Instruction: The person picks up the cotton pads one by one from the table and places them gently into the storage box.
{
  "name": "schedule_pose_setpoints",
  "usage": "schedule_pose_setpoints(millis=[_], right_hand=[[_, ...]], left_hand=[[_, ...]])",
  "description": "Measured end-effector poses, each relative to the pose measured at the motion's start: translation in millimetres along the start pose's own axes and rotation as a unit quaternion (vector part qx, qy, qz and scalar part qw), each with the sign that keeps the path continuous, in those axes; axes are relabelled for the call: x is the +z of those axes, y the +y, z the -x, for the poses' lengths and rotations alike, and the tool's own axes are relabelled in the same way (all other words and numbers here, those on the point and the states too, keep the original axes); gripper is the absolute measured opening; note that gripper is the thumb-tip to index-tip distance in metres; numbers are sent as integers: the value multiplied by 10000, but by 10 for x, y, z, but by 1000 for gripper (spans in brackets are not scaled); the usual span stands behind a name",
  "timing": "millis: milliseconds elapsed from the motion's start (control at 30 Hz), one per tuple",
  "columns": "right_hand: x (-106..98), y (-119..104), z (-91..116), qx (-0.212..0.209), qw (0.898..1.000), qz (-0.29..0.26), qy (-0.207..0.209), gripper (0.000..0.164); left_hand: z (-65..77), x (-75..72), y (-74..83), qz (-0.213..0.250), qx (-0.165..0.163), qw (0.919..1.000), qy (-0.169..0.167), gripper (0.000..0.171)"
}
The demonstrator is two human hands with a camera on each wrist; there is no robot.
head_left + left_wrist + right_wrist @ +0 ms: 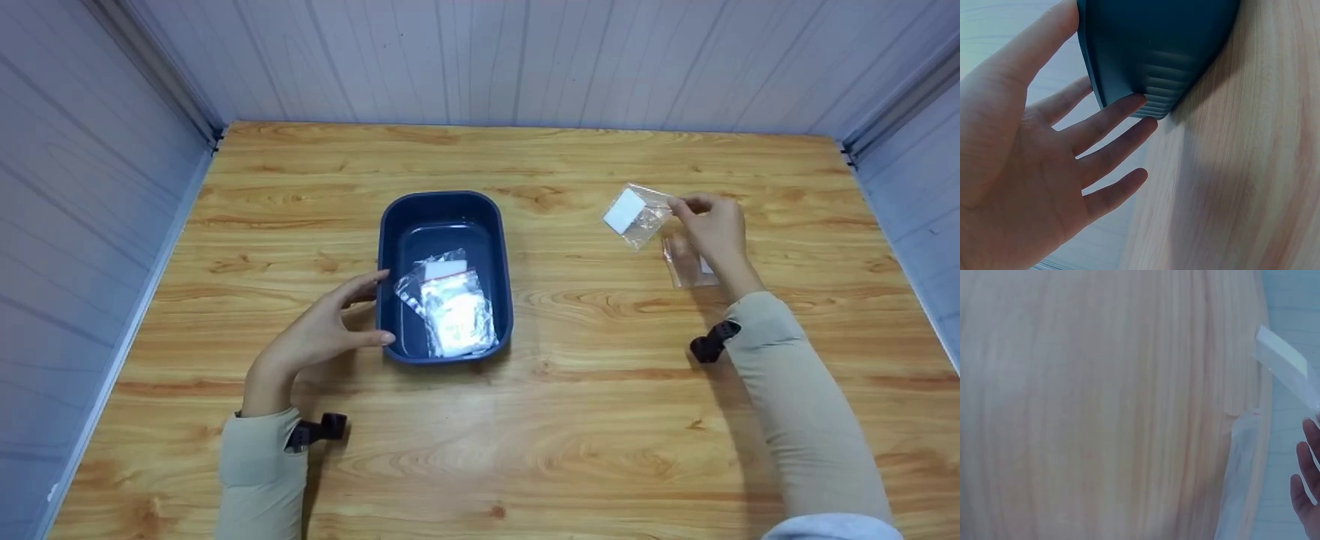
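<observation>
My right hand [716, 229] pinches the corner of a clear plastic bag [652, 217] with a white block inside, held above the table at the right. The same bag [1286, 363] shows in the right wrist view. Another clear bag [679, 262] lies on the table under that hand, partly hidden by it. At the left side of a dark blue plastic bin [506, 300], my left hand [322, 330] has its fingers spread, with thumb and fingertips at the rim. In the left wrist view, fairly straight fingers [1112, 118] lie along the bin's outer wall.
Several clear bags [459, 315] lie overlapping in the near part of the bin, at least one with a white piece in it. The wood-grain table [570, 420] meets pale panel walls [480, 60] at the back and both sides.
</observation>
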State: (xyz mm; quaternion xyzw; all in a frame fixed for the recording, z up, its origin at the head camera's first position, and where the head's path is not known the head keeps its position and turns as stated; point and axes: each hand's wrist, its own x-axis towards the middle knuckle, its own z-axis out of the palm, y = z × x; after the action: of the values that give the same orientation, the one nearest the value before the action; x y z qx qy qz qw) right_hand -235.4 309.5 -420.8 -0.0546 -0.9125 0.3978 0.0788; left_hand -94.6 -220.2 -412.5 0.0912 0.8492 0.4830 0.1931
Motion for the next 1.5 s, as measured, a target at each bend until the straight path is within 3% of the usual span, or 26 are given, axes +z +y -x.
schedule_pose_setpoints(millis=[433, 700, 1067, 1300, 1500], right_hand=[[3, -70, 131, -631, 9958, -393, 531, 39], [30, -161, 237, -717, 9954, -515, 374, 37], [87, -347, 387, -1169, 9915, -532, 224, 38], [109, -476, 478, -1632, 9835, -733, 264, 27], [129, -609, 545, -1696, 9817, -837, 225, 22]], left_hand=[[-11, -5, 3, 39, 113, 9999, -18, 91], [-3, 0, 14, 98, 58, 9999, -17, 90], [-5, 1, 26, 88, -90, 9999, 4, 90], [-8, -4, 23, 65, 78, 9999, -63, 91], [-6, -8, 21, 123, 116, 9998, -91, 91]])
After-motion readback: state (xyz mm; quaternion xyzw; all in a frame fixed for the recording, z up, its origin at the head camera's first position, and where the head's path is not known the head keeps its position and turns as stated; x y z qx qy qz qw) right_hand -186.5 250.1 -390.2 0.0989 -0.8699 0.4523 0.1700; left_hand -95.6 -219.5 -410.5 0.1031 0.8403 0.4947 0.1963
